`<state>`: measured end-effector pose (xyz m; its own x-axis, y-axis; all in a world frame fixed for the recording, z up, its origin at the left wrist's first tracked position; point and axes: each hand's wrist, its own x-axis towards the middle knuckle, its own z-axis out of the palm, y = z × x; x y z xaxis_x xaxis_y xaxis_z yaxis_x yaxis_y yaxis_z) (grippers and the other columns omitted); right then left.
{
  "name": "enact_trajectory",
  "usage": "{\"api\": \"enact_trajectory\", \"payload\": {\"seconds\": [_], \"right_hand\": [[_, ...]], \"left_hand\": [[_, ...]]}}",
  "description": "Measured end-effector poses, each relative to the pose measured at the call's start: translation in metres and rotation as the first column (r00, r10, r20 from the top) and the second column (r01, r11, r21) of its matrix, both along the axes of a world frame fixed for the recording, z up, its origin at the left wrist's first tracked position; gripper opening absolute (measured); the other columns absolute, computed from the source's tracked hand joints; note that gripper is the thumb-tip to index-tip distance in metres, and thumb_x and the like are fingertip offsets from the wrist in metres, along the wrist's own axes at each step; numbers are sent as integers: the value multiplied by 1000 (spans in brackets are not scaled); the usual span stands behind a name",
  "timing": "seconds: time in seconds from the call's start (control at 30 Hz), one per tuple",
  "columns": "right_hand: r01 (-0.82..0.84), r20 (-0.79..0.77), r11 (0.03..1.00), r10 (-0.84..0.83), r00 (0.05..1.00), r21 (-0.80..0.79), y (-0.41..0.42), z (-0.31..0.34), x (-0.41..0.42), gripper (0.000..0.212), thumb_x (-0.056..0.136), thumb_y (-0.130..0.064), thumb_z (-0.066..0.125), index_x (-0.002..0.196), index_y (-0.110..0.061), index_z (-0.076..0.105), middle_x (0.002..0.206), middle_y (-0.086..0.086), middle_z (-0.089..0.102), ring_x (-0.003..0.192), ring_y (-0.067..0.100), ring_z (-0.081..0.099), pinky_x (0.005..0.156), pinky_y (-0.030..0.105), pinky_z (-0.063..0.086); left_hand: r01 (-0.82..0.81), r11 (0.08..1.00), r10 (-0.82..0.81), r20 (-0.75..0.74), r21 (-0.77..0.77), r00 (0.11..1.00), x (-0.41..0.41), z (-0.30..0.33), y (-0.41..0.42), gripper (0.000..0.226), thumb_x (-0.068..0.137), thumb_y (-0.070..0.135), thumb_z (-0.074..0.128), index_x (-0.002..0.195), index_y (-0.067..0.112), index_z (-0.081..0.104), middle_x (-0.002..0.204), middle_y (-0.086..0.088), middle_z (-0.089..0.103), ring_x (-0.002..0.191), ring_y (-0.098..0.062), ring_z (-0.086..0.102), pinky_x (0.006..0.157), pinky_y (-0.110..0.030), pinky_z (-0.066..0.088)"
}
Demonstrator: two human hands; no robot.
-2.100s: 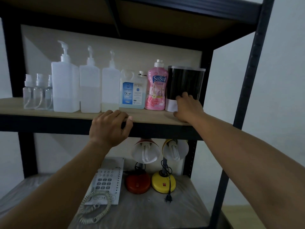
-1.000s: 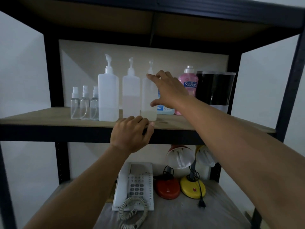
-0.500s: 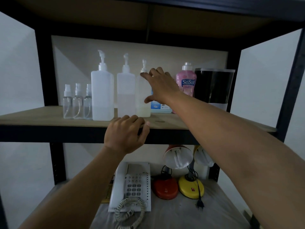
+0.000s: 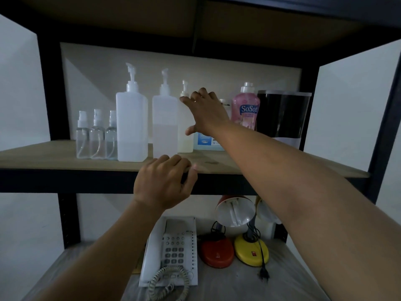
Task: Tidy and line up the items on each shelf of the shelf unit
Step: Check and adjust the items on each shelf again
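On the middle wooden shelf [image 4: 54, 157] a row stands left to right: three small spray bottles [image 4: 96, 135], a tall pump bottle [image 4: 131, 127], a second pump bottle [image 4: 165, 127], a third, shorter pump bottle [image 4: 185, 142], a blue-labelled jug [image 4: 205, 143], a pink SoSoft bottle [image 4: 245, 109] and a black container [image 4: 282, 114]. My right hand [image 4: 206, 114] reaches in with spread fingers, fingertips at the third pump bottle's neck and thumb in front of its body. It hides most of the jug. My left hand [image 4: 162, 181] holds the shelf's front edge, fingers curled over it.
The lower shelf holds a white telephone [image 4: 173, 246] with a coiled cord, a red desk lamp [image 4: 217, 253] and a yellow desk lamp [image 4: 251, 250] with a loose plug. Black uprights frame both sides. Another shelf board [image 4: 130, 20] sits close overhead.
My right hand left the black container and moved left to the third pump bottle. My left hand stayed on the shelf edge. In the last half second little changed.
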<state>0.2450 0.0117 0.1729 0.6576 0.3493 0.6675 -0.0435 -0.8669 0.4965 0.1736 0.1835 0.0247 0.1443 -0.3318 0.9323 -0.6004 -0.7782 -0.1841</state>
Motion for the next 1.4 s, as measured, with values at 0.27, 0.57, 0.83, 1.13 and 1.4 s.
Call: {"api": "enact_trajectory", "payload": {"seconds": [0.27,0.57,0.83,1.13,1.4], "right_hand": [[48,0,999,-48,999,-20,2,0,13,105,73,-68,77,153,-18,32,140,9,52,130,29,41,103,43,39],[68,11,997,-68,998,-33,3,-1,25,104,72,-66,78,151,-15,34,137,11,54,127,30,44,101,44,42],[53,-4,999,-53,999,7,3,-5,32,104,73,-62,80,152,-15,32,138,13,51,127,31,44,101,45,43],[52,-26,997,-51,998,48,1,-7,32,106,75,-63,78,156,-17,26,134,15,53,124,32,46,100,44,43],[67,0,998,-67,998,9,1,-7,33,107,75,-65,76,155,-15,26,132,14,56,123,31,47,100,43,42]], "left_hand": [[12,1000,-12,28,1,1000,0,0,0,43,102,39,43,79,17,72,69,2,66,57,-18,58,54,-27,43],[12,1000,-12,31,-4,999,3,-1,0,46,103,41,40,79,18,71,68,2,66,56,-17,57,52,-26,43],[8,1000,-8,24,1,1000,3,-1,1,46,103,41,39,80,18,71,70,2,66,57,-18,58,53,-25,42],[2,1000,-2,27,-1,1000,3,-1,1,46,103,41,39,79,18,71,69,3,66,56,-16,57,53,-25,42],[-1,1000,1,37,-5,999,4,-2,0,48,103,42,37,79,19,72,69,3,67,57,-16,58,53,-26,43]]}}
